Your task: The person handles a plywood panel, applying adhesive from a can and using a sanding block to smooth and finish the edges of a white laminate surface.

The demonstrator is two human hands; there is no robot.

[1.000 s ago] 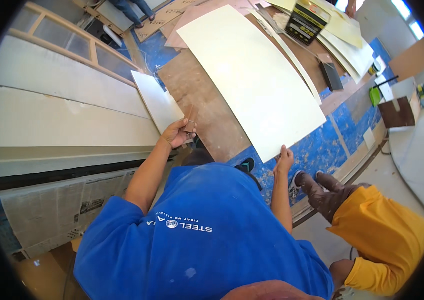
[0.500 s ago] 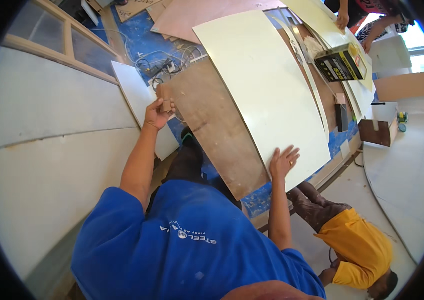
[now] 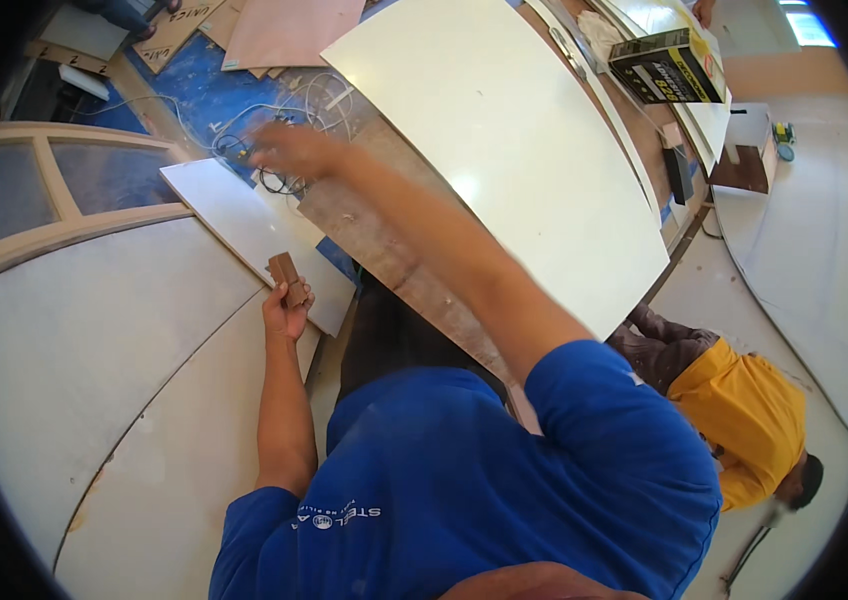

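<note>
My left hand (image 3: 289, 312) is closed around a small brown block (image 3: 286, 277), stepped in shape and perhaps of wood. It is held over a narrow white panel (image 3: 234, 215). My right arm stretches far across to the left over a brown board (image 3: 374, 230). At its end my right hand (image 3: 294, 150) is smeared by motion, near tangled cables (image 3: 329, 105), so its fingers cannot be made out. A large glossy cream sheet (image 3: 504, 150) lies on top of the brown board, and no hand touches it.
A black and yellow box (image 3: 669, 65) stands beyond the sheet, next to a dark block (image 3: 678, 175). A person in a yellow shirt (image 3: 744, 410) crouches at right. At far left stands a wooden frame with panes (image 3: 54, 205). Cardboard pieces (image 3: 179, 30) lie on blue floor covering.
My right hand has left the cream sheet and swung far to the left. My left hand, still gripping the brown block, has come lower and nearer to me. The view has shifted too.
</note>
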